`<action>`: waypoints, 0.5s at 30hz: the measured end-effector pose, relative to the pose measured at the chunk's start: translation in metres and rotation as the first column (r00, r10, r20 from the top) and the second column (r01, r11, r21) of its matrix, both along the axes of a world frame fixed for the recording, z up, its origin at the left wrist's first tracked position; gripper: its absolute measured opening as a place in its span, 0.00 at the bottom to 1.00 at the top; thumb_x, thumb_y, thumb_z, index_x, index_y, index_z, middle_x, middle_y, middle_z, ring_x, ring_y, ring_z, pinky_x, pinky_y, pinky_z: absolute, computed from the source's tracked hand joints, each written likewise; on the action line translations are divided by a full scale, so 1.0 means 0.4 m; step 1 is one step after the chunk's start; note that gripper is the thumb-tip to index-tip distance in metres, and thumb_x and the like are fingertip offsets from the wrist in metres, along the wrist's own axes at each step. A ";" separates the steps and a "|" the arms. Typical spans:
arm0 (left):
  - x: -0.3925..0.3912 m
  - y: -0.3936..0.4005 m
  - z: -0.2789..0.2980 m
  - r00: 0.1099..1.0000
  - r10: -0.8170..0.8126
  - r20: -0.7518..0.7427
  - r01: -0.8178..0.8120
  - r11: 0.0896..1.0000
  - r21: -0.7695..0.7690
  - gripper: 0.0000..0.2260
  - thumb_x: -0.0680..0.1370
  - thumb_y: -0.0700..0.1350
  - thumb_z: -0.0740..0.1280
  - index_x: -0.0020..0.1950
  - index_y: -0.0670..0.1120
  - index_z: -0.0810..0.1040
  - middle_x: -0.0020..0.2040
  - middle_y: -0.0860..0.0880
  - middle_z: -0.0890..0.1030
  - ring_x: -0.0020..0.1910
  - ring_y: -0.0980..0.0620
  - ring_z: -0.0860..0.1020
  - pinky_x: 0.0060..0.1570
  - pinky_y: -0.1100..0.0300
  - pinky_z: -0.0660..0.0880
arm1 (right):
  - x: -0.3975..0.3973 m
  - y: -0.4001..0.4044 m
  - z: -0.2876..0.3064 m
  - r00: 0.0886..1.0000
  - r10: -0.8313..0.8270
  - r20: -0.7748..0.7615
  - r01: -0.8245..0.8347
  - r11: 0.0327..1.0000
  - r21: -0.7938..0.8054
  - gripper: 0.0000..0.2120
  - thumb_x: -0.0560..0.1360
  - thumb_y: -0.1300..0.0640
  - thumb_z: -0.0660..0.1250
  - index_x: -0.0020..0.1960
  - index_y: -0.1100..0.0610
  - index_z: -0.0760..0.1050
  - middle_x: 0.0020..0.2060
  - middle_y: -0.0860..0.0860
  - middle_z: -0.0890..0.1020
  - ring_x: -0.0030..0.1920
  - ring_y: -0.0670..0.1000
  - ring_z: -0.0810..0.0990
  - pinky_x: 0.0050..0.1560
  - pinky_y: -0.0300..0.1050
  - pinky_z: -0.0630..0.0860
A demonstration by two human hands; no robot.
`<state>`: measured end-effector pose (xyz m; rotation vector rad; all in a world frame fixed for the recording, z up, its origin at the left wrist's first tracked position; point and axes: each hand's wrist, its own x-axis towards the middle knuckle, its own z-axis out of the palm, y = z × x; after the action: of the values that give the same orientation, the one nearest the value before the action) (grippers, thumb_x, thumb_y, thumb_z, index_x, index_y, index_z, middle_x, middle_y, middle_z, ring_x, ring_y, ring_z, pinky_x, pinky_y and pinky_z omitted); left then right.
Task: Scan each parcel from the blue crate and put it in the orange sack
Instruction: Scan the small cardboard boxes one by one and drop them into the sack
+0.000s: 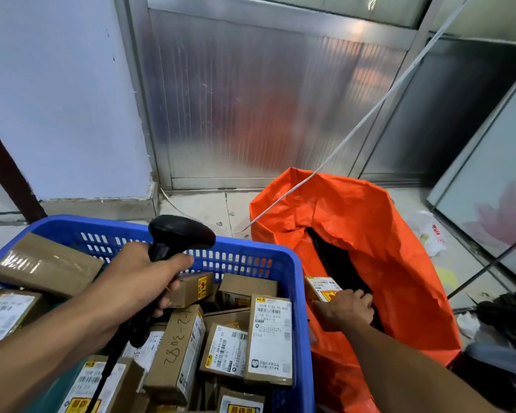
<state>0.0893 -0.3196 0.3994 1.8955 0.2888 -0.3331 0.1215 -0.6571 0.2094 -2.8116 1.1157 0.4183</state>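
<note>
A blue crate (295,272) fills the lower left, heaped with several brown cardboard parcels (270,338) bearing white labels. My left hand (143,281) grips a black handheld scanner (176,236) above the crate, its cord running down towards me. To the right stands the orange sack (399,263), its mouth open and dark inside. My right hand (347,311) holds a small labelled parcel (322,286) at the sack's near left edge, just inside the opening; the fingers cover its lower part.
A white cord (370,114) slants from the upper right down across the sack to the floor. Metal-framed panels and a pale wall stand behind. Glass panels lean at the right, with white plastic litter (432,236) and dark clutter (507,317) on the floor.
</note>
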 end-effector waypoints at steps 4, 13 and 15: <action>0.012 0.001 -0.015 1.000 -0.007 -0.022 0.007 1.000 0.001 0.11 0.80 0.46 0.71 0.42 0.40 0.77 0.25 0.49 0.75 0.22 0.53 0.71 0.24 0.59 0.72 | 0.025 -0.018 -0.059 0.999 -0.039 -0.030 0.041 0.997 0.062 0.45 0.72 0.28 0.59 0.72 0.65 0.66 0.66 0.61 0.70 0.66 0.62 0.65 0.63 0.53 0.69; 0.042 -0.007 -0.048 0.999 -0.005 -0.050 0.006 1.000 0.011 0.10 0.80 0.46 0.70 0.44 0.41 0.79 0.27 0.49 0.76 0.23 0.53 0.71 0.25 0.60 0.72 | 0.078 -0.021 -0.137 0.988 -0.156 -0.019 0.156 0.965 0.209 0.43 0.73 0.31 0.65 0.71 0.65 0.67 0.69 0.63 0.65 0.68 0.66 0.64 0.67 0.56 0.67; 0.045 -0.010 -0.055 0.998 -0.004 -0.057 0.005 1.000 0.009 0.10 0.79 0.46 0.71 0.45 0.40 0.80 0.28 0.49 0.76 0.23 0.53 0.71 0.25 0.60 0.72 | 0.082 -0.014 -0.155 0.985 -0.166 -0.046 0.171 0.924 0.343 0.38 0.74 0.39 0.70 0.71 0.65 0.68 0.71 0.64 0.66 0.68 0.64 0.67 0.69 0.55 0.67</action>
<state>0.1072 -0.3236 0.3776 1.8982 0.3250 -0.3901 0.1545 -0.6627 0.1475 -2.3920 1.1466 0.5599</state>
